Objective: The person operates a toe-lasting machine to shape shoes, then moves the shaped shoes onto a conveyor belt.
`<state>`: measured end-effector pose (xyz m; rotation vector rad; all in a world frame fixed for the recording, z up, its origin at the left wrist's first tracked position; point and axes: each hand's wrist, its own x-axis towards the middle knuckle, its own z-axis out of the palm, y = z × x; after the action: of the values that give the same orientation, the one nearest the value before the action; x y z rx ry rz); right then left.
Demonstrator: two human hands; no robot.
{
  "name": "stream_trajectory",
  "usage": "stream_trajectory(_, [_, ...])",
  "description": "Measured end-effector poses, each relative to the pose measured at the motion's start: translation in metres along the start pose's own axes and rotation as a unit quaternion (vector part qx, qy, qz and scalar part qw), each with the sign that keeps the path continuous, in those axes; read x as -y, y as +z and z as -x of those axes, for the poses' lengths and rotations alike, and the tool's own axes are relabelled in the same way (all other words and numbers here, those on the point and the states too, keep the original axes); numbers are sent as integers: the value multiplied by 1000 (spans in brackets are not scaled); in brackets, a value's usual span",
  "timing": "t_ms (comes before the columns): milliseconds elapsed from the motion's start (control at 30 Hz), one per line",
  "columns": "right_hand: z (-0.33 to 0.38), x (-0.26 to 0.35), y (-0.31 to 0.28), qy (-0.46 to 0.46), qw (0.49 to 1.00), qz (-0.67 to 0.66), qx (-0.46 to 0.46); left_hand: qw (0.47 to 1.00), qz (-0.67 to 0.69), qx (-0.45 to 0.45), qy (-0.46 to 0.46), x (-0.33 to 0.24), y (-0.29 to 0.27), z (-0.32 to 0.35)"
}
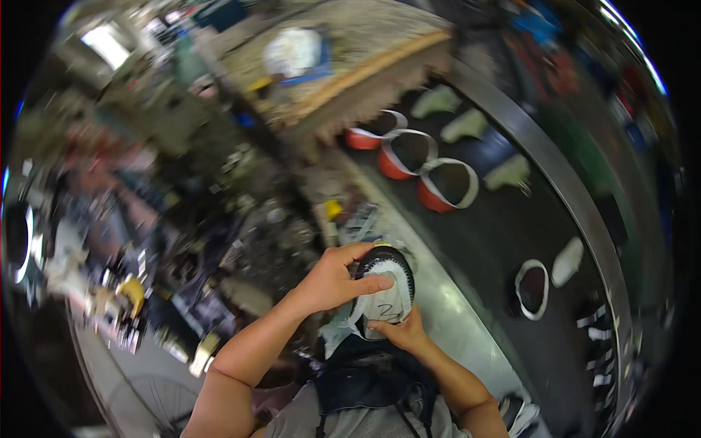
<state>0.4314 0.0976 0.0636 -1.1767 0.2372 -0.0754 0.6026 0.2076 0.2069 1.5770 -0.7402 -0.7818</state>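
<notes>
In front of my body I hold a shoe upper, its white underside turned up toward me. A black gathered edge runs round its toe end, and a handwritten mark shows on the white part. My left hand is closed on its left side near the toe, thumb lying on the underside. Lower down, my right hand grips the opposite end, with its thumb pressed on the white surface. The fingers beneath the shoe upper are hidden.
Right of me runs a dark conveyor belt with a metal rim. Red-and-white shoe parts and pale green pieces lie on it. A worn wooden table stands ahead. Blurred clutter, perhaps machinery, fills the left.
</notes>
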Motion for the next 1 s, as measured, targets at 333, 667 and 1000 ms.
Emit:
stream_trajectory(333, [134,-48,-302,89,785,172,-589,983,-120,135,-15,91,364,-258])
stream_trajectory(667, [168,-64,-450,225,656,571,-439,886,186,419,-68,196,676,-401])
stream_trajectory(1000, [145,9,-404,16,651,377,-659,946,-281,154,49,301,728,-424])
